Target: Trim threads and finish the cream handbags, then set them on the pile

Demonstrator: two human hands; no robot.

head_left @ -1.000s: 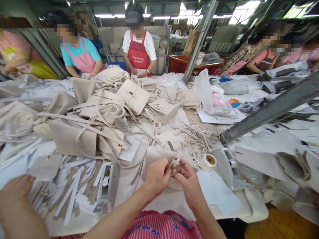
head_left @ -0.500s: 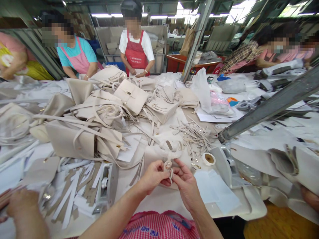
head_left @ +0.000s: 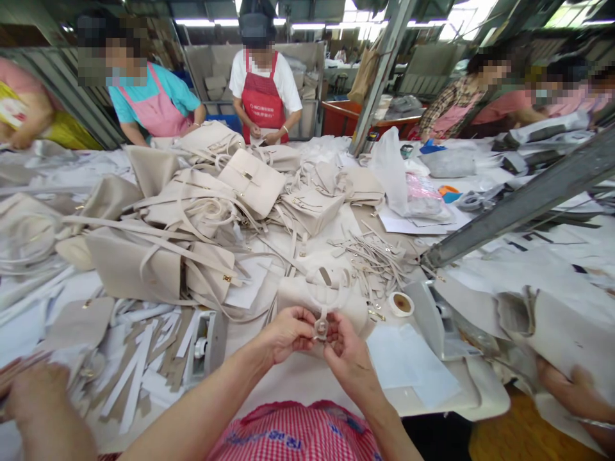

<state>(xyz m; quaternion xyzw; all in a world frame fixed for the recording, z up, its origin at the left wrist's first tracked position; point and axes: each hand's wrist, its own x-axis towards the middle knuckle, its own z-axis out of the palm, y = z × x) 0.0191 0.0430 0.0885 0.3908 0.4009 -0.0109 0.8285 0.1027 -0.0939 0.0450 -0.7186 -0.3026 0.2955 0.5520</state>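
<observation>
A beige handbag (head_left: pixel 294 294) lies on the table in front of me, its handle loop and straps on top. Between my hands is a small beige strap tab (head_left: pixel 321 328) with a round buckle-like piece, joined to the bag's handle. My left hand (head_left: pixel 291 334) pinches this tab from the left. From the right, the fingers of my right hand (head_left: pixel 350 351) are closed on its other edge. The fingertips partly cover the tab, so its fine detail is hard to make out.
Beige bags (head_left: pixel 252 182) are heaped ahead. Thin straps (head_left: pixel 384 259) lie to the right, near a tape roll (head_left: pixel 401 304) and a tape dispenser (head_left: pixel 435 323). Another dispenser (head_left: pixel 207 346) stands left. A metal post (head_left: pixel 519 202) slants across. Co-workers' hands show at both sides.
The loose strap end that hung below my fingers no longer shows, and the tab faces up more flatly. At right, a co-worker's hand and the beige piece it holds have come further into view.
</observation>
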